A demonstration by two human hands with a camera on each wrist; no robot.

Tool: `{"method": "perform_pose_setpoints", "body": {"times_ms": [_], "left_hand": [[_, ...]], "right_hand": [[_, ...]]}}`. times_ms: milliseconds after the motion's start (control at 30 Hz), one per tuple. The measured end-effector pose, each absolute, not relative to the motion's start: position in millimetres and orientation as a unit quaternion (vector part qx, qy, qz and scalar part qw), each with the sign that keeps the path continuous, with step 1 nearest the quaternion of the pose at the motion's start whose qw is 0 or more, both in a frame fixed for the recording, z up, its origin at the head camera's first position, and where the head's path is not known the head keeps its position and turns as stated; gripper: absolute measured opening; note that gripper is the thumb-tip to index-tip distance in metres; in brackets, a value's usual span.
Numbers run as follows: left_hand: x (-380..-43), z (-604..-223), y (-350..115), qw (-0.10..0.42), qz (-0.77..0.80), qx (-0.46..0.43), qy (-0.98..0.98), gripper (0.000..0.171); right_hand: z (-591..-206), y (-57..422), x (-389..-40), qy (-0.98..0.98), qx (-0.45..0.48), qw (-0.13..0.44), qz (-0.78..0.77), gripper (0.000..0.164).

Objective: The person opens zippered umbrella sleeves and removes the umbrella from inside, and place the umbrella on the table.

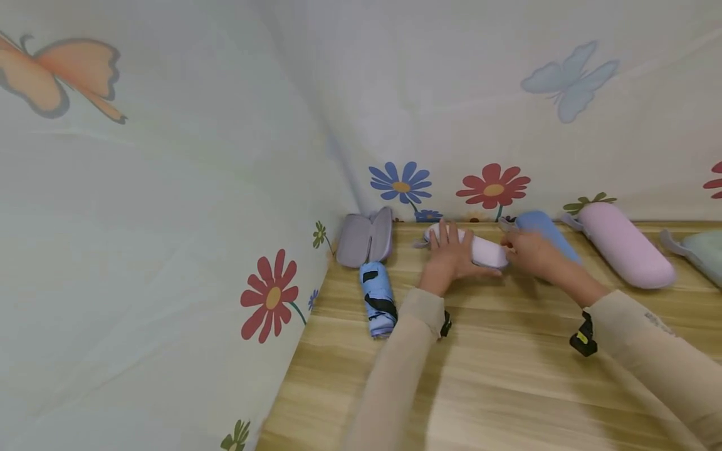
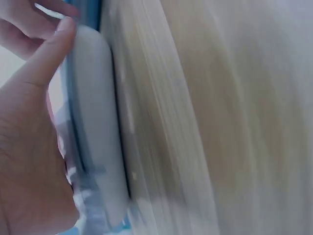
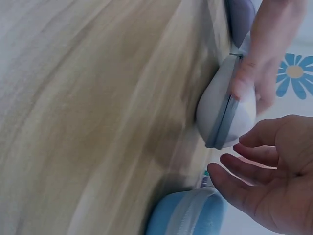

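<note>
A white zip case (image 1: 488, 253) with a grey zip band lies on its side on the wooden table near the wall. My left hand (image 1: 449, 254) holds it from above, fingers spread over the top and the thumb (image 2: 49, 54) along the near side. At its right end my right hand (image 1: 533, 252) has its fingers curled; in the right wrist view the thumb and forefinger pinch at the tip of the case. Whether a zip pull sits between those fingertips is hidden. Just behind the right hand lies a blue case (image 1: 544, 233).
Leftward, an open grey case (image 1: 354, 241) stands by the wall, with a rolled blue umbrella (image 1: 379, 297) bound by a black strap before it. A pink case (image 1: 626, 244) and a pale green case (image 1: 705, 252) lie at right. A flowered fabric wall (image 1: 440, 125) borders the table.
</note>
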State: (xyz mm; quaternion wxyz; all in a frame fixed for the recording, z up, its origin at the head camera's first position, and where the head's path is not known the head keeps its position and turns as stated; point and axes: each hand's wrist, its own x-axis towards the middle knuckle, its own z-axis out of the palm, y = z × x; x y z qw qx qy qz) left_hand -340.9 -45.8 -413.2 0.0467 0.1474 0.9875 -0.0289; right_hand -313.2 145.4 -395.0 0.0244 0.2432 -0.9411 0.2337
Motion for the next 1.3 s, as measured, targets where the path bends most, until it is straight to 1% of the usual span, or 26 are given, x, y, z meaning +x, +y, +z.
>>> {"method": "perform_pose_setpoints", "body": {"times_ms": [133, 233, 333, 433, 500, 567, 700, 800, 900, 1067, 1200, 1300], "left_hand": [[-332, -416, -34, 0.063, -0.002, 0.155, 0.986, 0.102], [-331, -415, -32, 0.064, -0.006, 0.172, 0.983, 0.096], [-332, -411, -36, 0.075, -0.012, 0.200, 0.977, 0.091], [-329, -406, -40, 0.101, -0.004, 0.218, 0.971, 0.090], [-324, -404, -40, 0.119, 0.010, 0.208, 0.971, 0.090], [-321, -402, -37, 0.123, 0.032, 0.190, 0.974, 0.089], [-319, -400, -27, 0.099, 0.060, 0.174, 0.978, 0.083], [-322, -402, -25, 0.085, 0.052, 0.197, 0.975, 0.075], [-326, -404, -29, 0.080, 0.053, 0.223, 0.970, 0.071], [-325, -403, -37, 0.062, 0.097, 0.236, 0.965, 0.068], [-321, -400, -43, 0.037, 0.188, 0.197, 0.962, 0.069], [-316, -396, -47, -0.003, 0.294, 0.147, 0.944, 0.065]], "right_hand": [[-402, 145, -314, -0.936, 0.243, -0.008, 0.253, 0.026], [-403, 147, -315, -0.931, 0.239, -0.019, 0.277, 0.026], [-404, 149, -315, -0.927, 0.244, -0.019, 0.283, 0.025], [-405, 151, -313, -0.924, 0.261, -0.018, 0.281, 0.022], [-407, 151, -312, -0.920, 0.273, -0.017, 0.282, 0.021], [-408, 151, -312, -0.917, 0.278, -0.018, 0.284, 0.020], [-410, 149, -315, -0.917, 0.280, -0.016, 0.284, 0.022], [-414, 148, -317, -0.915, 0.285, -0.012, 0.284, 0.022], [-418, 146, -318, -0.913, 0.292, -0.010, 0.286, 0.024], [-422, 141, -319, -0.905, 0.305, -0.004, 0.295, 0.035], [-421, 136, -318, -0.897, 0.310, -0.011, 0.314, 0.047], [-422, 136, -319, -0.895, 0.315, -0.001, 0.316, 0.050]]}}
